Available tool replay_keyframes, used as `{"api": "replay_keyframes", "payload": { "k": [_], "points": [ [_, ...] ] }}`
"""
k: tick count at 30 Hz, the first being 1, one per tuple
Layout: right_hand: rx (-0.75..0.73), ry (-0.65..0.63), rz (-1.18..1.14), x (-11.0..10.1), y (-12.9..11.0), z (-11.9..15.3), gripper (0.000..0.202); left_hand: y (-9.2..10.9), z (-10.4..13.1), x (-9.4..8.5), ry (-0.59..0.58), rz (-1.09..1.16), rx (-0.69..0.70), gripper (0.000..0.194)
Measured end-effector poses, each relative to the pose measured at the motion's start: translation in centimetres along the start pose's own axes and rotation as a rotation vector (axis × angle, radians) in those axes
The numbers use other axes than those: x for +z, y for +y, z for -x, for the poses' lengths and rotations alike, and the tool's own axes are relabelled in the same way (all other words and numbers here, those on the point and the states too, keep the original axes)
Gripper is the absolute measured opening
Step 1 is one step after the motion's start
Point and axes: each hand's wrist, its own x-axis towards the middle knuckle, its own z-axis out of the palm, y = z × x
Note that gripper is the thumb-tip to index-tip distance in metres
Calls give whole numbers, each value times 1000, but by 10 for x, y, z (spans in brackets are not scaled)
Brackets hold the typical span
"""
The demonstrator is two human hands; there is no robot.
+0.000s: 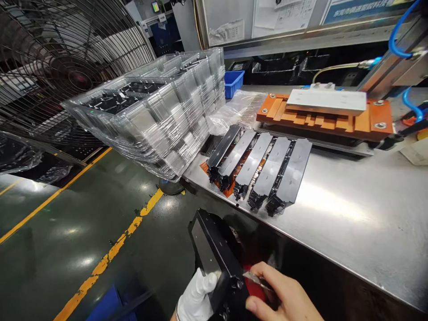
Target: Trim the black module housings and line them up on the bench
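Note:
In my white-gloved left hand (198,295) is a long black plastic housing (217,249), tilted up in front of me below the bench edge. The thumb lies along its flat grey side. My bare right hand (284,292) pinches a thin metal blade (256,280) close to the near end of the housing. Whether the blade touches the plastic I cannot tell. On the bench just beyond, several similar black housings (290,171) lie side by side, grey faces mostly up, partly over an orange-brown base.
A tall stack of clear plastic trays (167,120) with black parts inside stands on the bench's left end. Behind are a blue bin (234,84) and an orange fixture (374,118) under a white press plate (327,100). A large fan (76,76) stands left of the metal bench (351,223).

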Motion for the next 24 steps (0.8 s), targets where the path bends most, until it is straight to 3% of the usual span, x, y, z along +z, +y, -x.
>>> {"api": "replay_keyframes", "payload": {
  "k": [8,14,20,24],
  "points": [
    [-133,3,183,-11,-13,-7,31,-1,0,5,-4,-52,-122,53],
    [-117,-17,189,-13,-21,-7,36,0,0,4,-14,-81,-106,45],
    [-155,-2,191,-9,-19,-4,47,6,-1,14,-39,-111,-77,51],
    [-137,11,170,-7,-19,-4,49,7,0,12,-40,-104,-99,51]
  ]
}}
